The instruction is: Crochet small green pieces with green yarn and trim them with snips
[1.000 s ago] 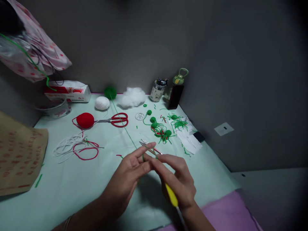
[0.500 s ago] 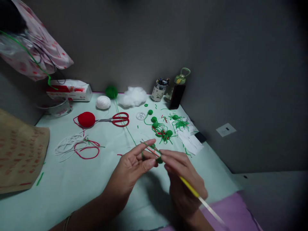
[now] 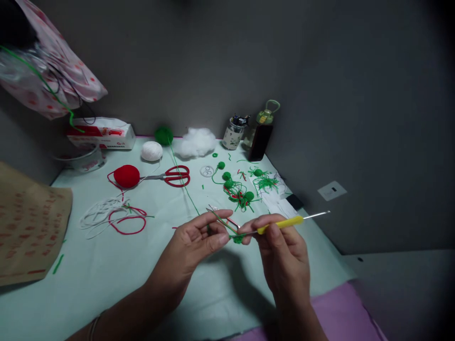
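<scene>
My right hand (image 3: pixel 284 253) pinches a yellow-handled crochet hook (image 3: pixel 284 222), which lies nearly level with its metal end pointing right. The hook's tip meets a small green crochet piece (image 3: pixel 237 238) between my two hands. My left hand (image 3: pixel 194 246) is closed on the green yarn strand (image 3: pixel 185 187), index finger stretched out, the strand wound over the fingers. The strand runs back across the pale green table (image 3: pixel 106 279) to a green yarn ball (image 3: pixel 164 136).
Red scissors (image 3: pixel 174 176), a red yarn ball (image 3: pixel 126 176), a white yarn ball (image 3: pixel 151 151), white stuffing (image 3: pixel 196 142) and loose white and red yarn (image 3: pixel 113 218) lie behind. Finished green pieces (image 3: pixel 240 192), a pen jar (image 3: pixel 232 133) and a bottle (image 3: pixel 261 135) are at right. Brown paper (image 3: pixel 28 232) covers the left.
My right hand has swung the hook from pointing down toward me to lying level, handle end out to the right. The green piece now shows between the hands. My left hand has hardly moved.
</scene>
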Tool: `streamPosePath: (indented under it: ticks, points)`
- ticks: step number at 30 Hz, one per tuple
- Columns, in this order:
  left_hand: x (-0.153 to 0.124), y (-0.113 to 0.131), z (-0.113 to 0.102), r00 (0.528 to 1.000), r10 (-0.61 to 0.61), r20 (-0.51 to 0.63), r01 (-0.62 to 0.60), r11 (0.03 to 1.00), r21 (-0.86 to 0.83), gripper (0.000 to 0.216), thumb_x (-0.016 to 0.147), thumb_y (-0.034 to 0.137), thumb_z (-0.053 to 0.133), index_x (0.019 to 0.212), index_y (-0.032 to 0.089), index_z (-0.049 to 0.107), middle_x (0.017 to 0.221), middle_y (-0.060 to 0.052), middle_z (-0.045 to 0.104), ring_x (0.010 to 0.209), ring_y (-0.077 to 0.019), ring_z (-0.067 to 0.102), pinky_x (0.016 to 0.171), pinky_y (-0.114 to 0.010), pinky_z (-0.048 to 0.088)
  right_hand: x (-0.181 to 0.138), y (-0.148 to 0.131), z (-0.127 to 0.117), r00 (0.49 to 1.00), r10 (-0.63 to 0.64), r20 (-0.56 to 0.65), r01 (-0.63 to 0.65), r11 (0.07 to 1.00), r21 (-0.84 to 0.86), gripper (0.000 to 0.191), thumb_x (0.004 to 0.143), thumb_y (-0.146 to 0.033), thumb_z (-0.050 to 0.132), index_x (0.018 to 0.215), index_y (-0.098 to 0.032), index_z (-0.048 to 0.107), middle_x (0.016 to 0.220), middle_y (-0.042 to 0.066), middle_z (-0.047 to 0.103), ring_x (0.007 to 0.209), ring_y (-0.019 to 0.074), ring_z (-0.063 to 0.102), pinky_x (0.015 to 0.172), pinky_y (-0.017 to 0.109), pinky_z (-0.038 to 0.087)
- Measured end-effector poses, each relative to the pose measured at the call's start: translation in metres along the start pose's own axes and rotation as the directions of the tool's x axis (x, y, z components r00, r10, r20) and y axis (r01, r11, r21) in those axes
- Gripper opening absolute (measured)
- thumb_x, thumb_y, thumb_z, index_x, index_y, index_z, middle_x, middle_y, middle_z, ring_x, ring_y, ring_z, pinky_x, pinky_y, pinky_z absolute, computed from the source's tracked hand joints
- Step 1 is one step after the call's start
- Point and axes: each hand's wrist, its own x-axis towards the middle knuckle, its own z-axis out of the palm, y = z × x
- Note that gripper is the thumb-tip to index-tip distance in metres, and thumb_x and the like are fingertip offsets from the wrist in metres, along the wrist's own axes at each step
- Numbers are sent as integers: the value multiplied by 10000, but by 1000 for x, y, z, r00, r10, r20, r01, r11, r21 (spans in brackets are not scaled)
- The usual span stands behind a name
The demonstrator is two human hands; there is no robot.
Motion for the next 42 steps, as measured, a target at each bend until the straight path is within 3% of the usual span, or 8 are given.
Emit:
streamPosePath:
  ticks: [14,25,29,32,34,36,39,42]
  points:
    - [1,3,1,993,72,-90,-59,989,135,288,796,247,801,1081,281,783,774,23,644,794,-136,578,839,-277,447,-12,-3,-1,969,-224,101,245,917,-314,241,1022,-147,468,1075,-216,693,988,50,741,869,170,702,778,344,588]
    - [-3,4,3,952,251,-178,-171,912,372,309,789,221,787,1085,308,777,779,28,685,861,-180,623,966,-333,430,-19,-5,-5,776,-424,467,630,489,-604,291,983,-140,519,1250,-207,614,1110,111,746,982,219,720,733,380,632]
    - [-4,2,7,965,202,-169,-157,957,246,381,766,208,809,1135,284,753,738,35,655,811,-159,606,914,-309,446,-20,-4,-3,731,-433,528,675,345,-652,392,913,-42,577,1282,-171,607,1090,113,751,977,216,719,772,361,635]
    - [-2,0,6,998,32,-59,-32,999,-2,457,778,249,814,1222,263,708,759,31,634,766,-135,582,824,-283,457,-20,-1,-1,701,-436,564,692,224,-687,402,900,-37,612,1270,-191,644,1086,100,740,990,228,713,800,368,629]
    - [1,0,3,995,-89,41,95,983,-160,473,790,267,807,1248,234,695,827,8,655,786,-129,581,823,-273,453,-19,0,-1,724,-434,536,674,276,-686,371,926,-69,603,1259,-222,662,1092,87,727,1001,227,703,808,374,620]
    - [3,2,0,987,-141,78,155,961,-229,446,799,247,800,1233,202,706,830,-1,659,786,-114,567,832,-250,438,-18,1,-2,801,-449,397,593,499,-632,302,976,-122,550,1226,-233,678,1041,73,721,950,213,690,777,376,604]
    - [2,5,-1,994,-104,44,111,970,-215,402,805,214,795,1200,191,729,729,27,607,733,-95,524,788,-219,416,-14,1,0,905,-411,109,419,816,-398,248,1019,-187,487,1103,-228,717,891,48,702,802,185,644,663,344,558]
    - [0,4,2,999,-42,13,43,987,-153,420,781,213,815,1193,219,733,756,26,608,757,-110,526,780,-235,408,-9,3,4,942,-334,42,333,903,-273,216,1010,-224,524,1014,-238,739,873,42,691,815,182,633,674,331,553]
